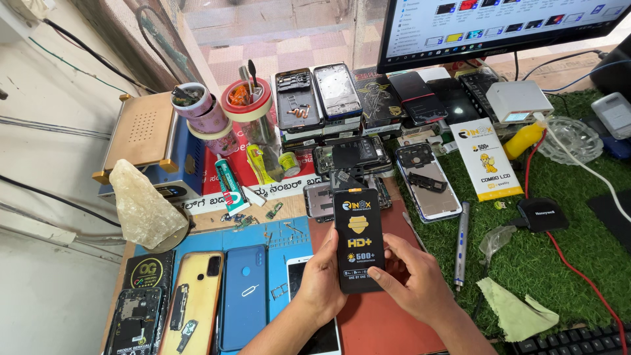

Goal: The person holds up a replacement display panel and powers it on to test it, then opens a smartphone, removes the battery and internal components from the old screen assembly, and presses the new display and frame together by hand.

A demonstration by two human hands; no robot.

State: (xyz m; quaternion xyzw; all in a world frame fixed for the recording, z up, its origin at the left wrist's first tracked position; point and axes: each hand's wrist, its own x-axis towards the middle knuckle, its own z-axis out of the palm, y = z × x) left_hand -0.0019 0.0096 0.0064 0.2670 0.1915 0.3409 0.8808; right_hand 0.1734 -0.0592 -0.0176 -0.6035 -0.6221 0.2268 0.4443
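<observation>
Held item: flat black rectangular phone-screen package (358, 240) with glossy printed front, yellow shield emblem; upright, long axis vertical, above the brown mat (388, 329).
Left hand (322, 279): grip clamped on the package's lower left edge, thumb on the front face, fingers behind.
Right hand (411, 276): grip closed on the lower right edge, fingers curled over the side, thumb across the bottom front.
Position: package sits between both hands, its top half clear of them, centred over the counter (289, 210).
Left of hands: blue phone back cover (243, 296), smooth matte; gold phone back cover (194, 299), scuffed, lying flat side by side on a blue work mat (282, 240).
Behind package: opened phone frames (342, 161), metal and circuit surfaces showing.
Right: slim grey metal screwdriver (461, 243) on green artificial turf (559, 263); crumpled pale yellow-green cloth (516, 309) nearby.
Far left: rough pale crystalline rock lump (141, 204) beside a blue heating-plate machine (151, 144) with a tan top.
Back: tape rolls stacked (210, 118).
</observation>
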